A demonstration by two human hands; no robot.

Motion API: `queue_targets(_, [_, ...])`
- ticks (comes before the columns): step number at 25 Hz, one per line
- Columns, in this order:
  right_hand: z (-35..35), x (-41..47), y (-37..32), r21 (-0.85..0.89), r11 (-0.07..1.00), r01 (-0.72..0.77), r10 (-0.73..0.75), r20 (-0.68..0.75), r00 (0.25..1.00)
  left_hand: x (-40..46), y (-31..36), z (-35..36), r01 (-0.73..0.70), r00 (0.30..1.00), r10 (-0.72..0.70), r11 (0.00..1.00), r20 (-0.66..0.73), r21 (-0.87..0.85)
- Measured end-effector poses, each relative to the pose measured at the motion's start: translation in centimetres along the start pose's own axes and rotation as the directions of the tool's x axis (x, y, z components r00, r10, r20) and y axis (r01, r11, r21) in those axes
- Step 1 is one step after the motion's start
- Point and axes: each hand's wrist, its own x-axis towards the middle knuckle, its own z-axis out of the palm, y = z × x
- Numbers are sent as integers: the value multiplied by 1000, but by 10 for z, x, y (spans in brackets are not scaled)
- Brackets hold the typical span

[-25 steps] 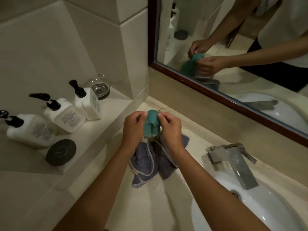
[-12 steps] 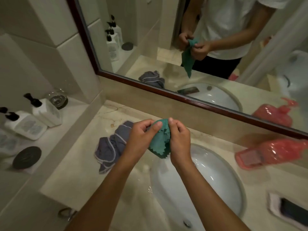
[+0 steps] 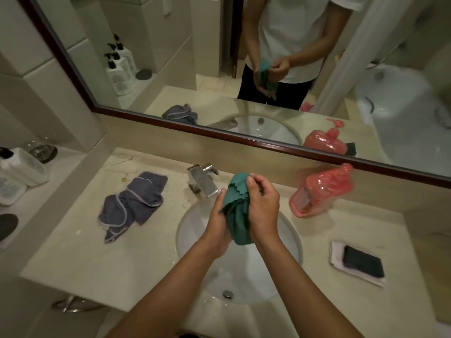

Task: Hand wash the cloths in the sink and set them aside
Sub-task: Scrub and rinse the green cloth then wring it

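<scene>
A teal cloth [image 3: 238, 206] with a zigzag edge is bunched up between both my hands above the white oval sink [image 3: 288, 240]. My left hand [image 3: 218, 223] grips its left side and my right hand [image 3: 263, 211] wraps round its right side, fingers curled. A grey-blue cloth [image 3: 134, 203] with pale trim lies crumpled on the beige counter [image 3: 85, 259], left of the chrome tap [image 3: 203, 181]. The drain [image 3: 227, 294] shows at the sink's near side.
A pink soap bottle [image 3: 322, 191] lies on the counter right of the sink. A dark phone on a pale cloth [image 3: 361, 263] sits at the right. White pump bottles [image 3: 19, 167] and a glass dish [image 3: 41, 151] stand on the left ledge. A mirror [image 3: 244, 69] covers the wall behind.
The view swung right from the counter to the sink. Both hands carried the teal cloth from above the grey-blue cloth to over the basin and now bunch it more tightly.
</scene>
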Motion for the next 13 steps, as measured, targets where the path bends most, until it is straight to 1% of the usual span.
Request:
queue_targets(2, [-22, 6, 4, -52, 998, 36, -32, 81, 996, 4, -10, 7, 62, 998, -64, 989, -15, -132])
queue_targets(4, [-43, 9, 15, -175, 981, 83, -46, 207, 977, 9, -14, 9, 53, 998, -63, 963, -30, -265])
queue_targets(5, [-49, 10, 22, -250, 963, 101, -32, 269, 963, 12, -13, 11, 46, 997, -64, 952, -51, -303])
queue_targets(6, [-53, 10, 29, -316, 942, 110, -3, 320, 947, 15, -11, 13, 39, 994, -68, 948, -83, -315])
queue_targets(8, [-55, 8, 41, -409, 905, 113, 59, 385, 921, 22, -11, 17, 27, 984, -73, 961, -160, -276])
queue_targets(9, [-54, 9, 46, -422, 900, 106, 80, 400, 913, 26, -14, 16, 17, 979, -66, 969, -191, -245])
queue_targets(10, [-53, 10, 48, -397, 915, 71, 103, 401, 910, 30, -18, 14, 5, 974, -54, 976, -219, -218])
queue_targets(12, [-50, 18, 52, -250, 963, -97, 186, 363, 913, 40, -26, 1, -41, 964, -14, 979, -267, -199])
queue_targets(13, [-48, 23, 55, -192, 968, -164, 220, 325, 920, 45, -29, -8, -66, 957, 3, 976, -290, -207])
